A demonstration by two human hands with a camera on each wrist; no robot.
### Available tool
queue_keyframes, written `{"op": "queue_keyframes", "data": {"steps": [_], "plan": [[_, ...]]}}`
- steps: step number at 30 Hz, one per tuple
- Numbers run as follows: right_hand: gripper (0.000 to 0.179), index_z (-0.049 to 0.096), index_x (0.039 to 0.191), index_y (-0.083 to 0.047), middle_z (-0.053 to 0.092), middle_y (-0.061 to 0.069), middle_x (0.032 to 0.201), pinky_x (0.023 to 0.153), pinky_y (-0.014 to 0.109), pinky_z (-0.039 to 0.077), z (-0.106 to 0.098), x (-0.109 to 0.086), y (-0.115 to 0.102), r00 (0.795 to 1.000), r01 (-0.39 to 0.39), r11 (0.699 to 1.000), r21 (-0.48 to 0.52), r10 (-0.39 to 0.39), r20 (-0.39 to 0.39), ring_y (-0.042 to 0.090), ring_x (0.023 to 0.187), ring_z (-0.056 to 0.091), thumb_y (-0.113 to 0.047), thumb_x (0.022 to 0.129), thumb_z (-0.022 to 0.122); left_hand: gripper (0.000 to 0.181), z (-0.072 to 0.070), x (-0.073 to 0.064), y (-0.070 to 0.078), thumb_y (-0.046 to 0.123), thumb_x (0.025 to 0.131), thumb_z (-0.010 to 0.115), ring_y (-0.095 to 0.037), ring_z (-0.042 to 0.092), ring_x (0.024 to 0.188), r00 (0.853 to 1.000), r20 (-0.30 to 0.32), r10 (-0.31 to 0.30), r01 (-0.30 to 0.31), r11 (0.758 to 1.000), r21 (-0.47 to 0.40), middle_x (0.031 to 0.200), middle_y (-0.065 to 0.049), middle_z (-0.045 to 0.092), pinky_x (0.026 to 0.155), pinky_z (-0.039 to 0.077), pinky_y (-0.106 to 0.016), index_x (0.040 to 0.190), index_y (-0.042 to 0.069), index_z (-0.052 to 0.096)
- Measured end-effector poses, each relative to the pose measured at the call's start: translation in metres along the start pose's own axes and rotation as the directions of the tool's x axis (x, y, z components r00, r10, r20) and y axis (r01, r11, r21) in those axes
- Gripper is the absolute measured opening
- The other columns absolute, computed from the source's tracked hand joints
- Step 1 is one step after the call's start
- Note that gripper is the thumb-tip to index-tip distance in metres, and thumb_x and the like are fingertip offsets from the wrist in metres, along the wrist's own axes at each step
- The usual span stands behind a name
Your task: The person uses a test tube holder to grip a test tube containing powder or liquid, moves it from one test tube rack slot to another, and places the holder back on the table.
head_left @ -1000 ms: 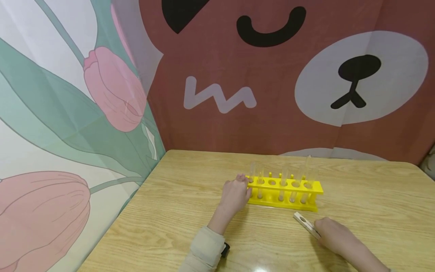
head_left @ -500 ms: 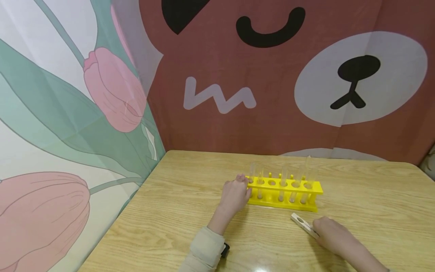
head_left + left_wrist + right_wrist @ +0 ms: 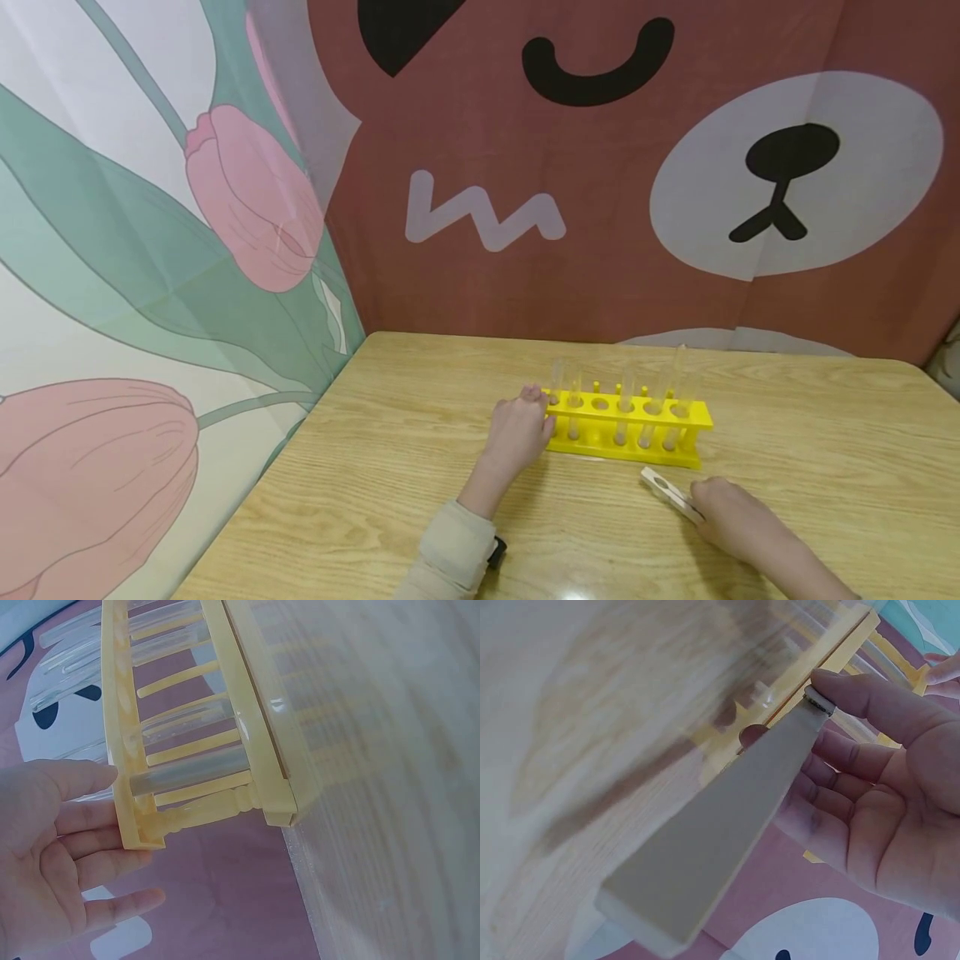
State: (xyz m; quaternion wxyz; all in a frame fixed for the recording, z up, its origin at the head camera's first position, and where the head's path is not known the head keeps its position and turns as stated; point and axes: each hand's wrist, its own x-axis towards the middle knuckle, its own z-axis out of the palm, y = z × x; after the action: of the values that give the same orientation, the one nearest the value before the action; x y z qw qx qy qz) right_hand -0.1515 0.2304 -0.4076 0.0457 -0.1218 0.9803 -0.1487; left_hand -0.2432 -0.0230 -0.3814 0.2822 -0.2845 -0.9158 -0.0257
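Note:
My left hand [image 3: 517, 425] grips the left end of a yellow test tube rack [image 3: 693, 414]. In the left wrist view its thumb and fingers pinch the end of the rack's upper plate [image 3: 120, 735], while the little finger stands off it. Several clear test tubes [image 3: 626, 390] stand in the rack, and one hole [image 3: 601, 402] between them holds no tube. With my right hand [image 3: 738, 521] I hold a pale wooden test tube clamp [image 3: 671, 493] in front of the rack, apart from it. The clamp's broad end [image 3: 667, 877] points toward the right wrist camera.
The rack stands on a wood-grain table [image 3: 390, 417]. Short yellow pegs [image 3: 644, 389] rise along the rack's back side. Behind the table hangs a cloth [image 3: 465, 283] with a bear print, and a tulip-print cloth [image 3: 255, 200] hangs at the left.
The right hand has shifted slightly left with the test tube clamp over the past second. The left hand and the rack have stayed in place.

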Motion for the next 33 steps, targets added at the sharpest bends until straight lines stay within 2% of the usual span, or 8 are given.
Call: {"op": "queue_keyframes", "data": {"steps": [13, 25, 33], "plan": [[0.021, 0.048, 0.066, -0.005, 0.04, 0.002, 0.061, 0.044, 0.023, 0.033, -0.001, -0.0002, -0.0007, 1.0, 0.003, 1.0, 0.014, -0.003, -0.003, 0.013, 0.052, 0.038, 0.006, 0.067, 0.066, 0.02, 0.0001, -0.0001, -0.0002, 0.025, 0.079, 0.066, -0.009, 0.052, 0.058, 1.0, 0.009, -0.005, 0.005, 1.0, -0.009, 0.087, 0.003, 0.06, 0.043, 0.034, -0.02, 0.091, 0.01, 0.069], [0.018, 0.051, 0.069, -0.004, 0.041, 0.003, 0.061, 0.044, 0.022, 0.034, 0.0001, 0.0014, 0.0018, 0.999, -0.03, 0.999, 0.026, 0.029, 0.028, 0.014, 0.053, 0.039, 0.004, 0.069, 0.066, 0.02, -0.0011, -0.0008, 0.0, 0.026, 0.079, 0.066, -0.007, 0.044, 0.05, 1.0, 0.012, -0.009, 0.01, 1.0, -0.013, 0.086, 0.002, 0.058, 0.043, 0.034, -0.019, 0.091, 0.009, 0.068], [0.019, 0.05, 0.067, -0.005, 0.04, 0.001, 0.06, 0.044, 0.022, 0.033, -0.0004, -0.0016, 0.0007, 0.999, 0.012, 1.0, 0.004, -0.012, -0.032, 0.012, 0.051, 0.037, 0.004, 0.067, 0.067, 0.02, 0.0003, -0.0007, 0.0002, 0.026, 0.08, 0.065, -0.008, 0.048, 0.054, 1.0, 0.018, -0.009, 0.009, 1.0, -0.007, 0.086, 0.003, 0.058, 0.042, 0.033, -0.019, 0.092, 0.01, 0.069]]}}
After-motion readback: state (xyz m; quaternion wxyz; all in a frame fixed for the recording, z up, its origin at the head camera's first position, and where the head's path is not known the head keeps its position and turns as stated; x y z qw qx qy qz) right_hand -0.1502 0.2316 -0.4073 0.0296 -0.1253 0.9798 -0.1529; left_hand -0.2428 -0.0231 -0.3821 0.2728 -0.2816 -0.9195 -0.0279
